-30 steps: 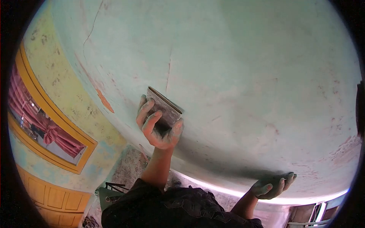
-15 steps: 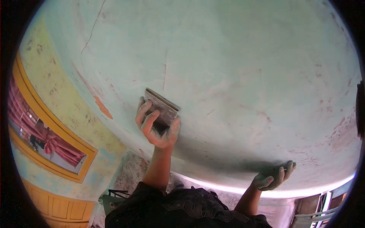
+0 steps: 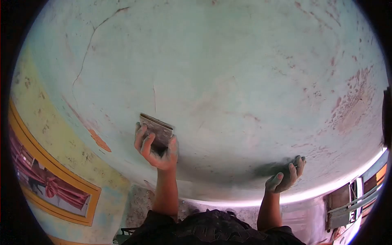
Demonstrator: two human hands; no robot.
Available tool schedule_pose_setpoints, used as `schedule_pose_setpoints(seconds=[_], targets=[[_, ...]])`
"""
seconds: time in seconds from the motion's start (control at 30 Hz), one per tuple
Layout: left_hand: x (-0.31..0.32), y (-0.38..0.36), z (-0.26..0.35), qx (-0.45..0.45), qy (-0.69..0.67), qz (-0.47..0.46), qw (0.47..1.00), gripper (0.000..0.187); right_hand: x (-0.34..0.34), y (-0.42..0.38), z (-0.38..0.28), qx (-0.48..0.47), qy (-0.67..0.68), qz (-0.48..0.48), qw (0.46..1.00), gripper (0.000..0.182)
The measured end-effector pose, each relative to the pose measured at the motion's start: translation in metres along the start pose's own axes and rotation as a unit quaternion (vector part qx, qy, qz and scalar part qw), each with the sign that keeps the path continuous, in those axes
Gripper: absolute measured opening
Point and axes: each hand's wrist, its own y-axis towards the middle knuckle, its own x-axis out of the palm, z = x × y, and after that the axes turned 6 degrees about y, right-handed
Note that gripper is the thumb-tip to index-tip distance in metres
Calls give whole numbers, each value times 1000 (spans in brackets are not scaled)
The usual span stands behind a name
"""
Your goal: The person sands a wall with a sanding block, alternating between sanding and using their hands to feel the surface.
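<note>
My left hand [image 3: 157, 149] is wrapped around a flat, dusty sanding block [image 3: 157, 127], fingers on one side and thumb on the other. The block's long top edge lies close against the pale green wall [image 3: 212, 53], just below a thin vertical crack [image 3: 154, 96]. Grey dust coats the fingers. Farther right and lower, my right hand [image 3: 287, 177] holds nothing, its thumb apart from the loosely bent fingers. Its fingertips are right at the wall surface, over a dark shadow.
A longer crack [image 3: 85, 57] runs down the wall's upper left, above a peeled orange patch [image 3: 100, 141]. At left stands a yellow-framed window [image 3: 97, 204] with a pink curtain [image 3: 51, 188]. Reddish rough marks [image 3: 355, 102] spot the wall's right side.
The view has shifted, so the wall marks and left hand appear farther left. The sanding block remains just under the thin crack. My right hand appears higher and slightly left.
</note>
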Motion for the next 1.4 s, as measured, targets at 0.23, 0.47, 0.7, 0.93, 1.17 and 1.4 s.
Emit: schedule_pose_setpoints(seconds=[0.23,0.47,0.7,0.93,1.17,1.4], targets=[[-8,-20,-13,60,-19,-10,998,46,-9,-1,-13,-23,23,-8,999,37],[-30,-35,-21,109,63,-126,984,54,-7,82,-33,-158,3,-57,986,43],[-20,-1,-37,60,14,-72,995,57,26,212,-61,-244,-30,-50,968,50],[-22,-10,-39,115,-8,-86,990,55,50,284,-91,-271,-73,-15,960,53],[-13,45,-30,135,43,-98,985,48,74,300,-94,-221,-71,15,973,61],[2,78,-24,141,17,-83,986,48,89,294,-95,-202,-155,40,966,64]])
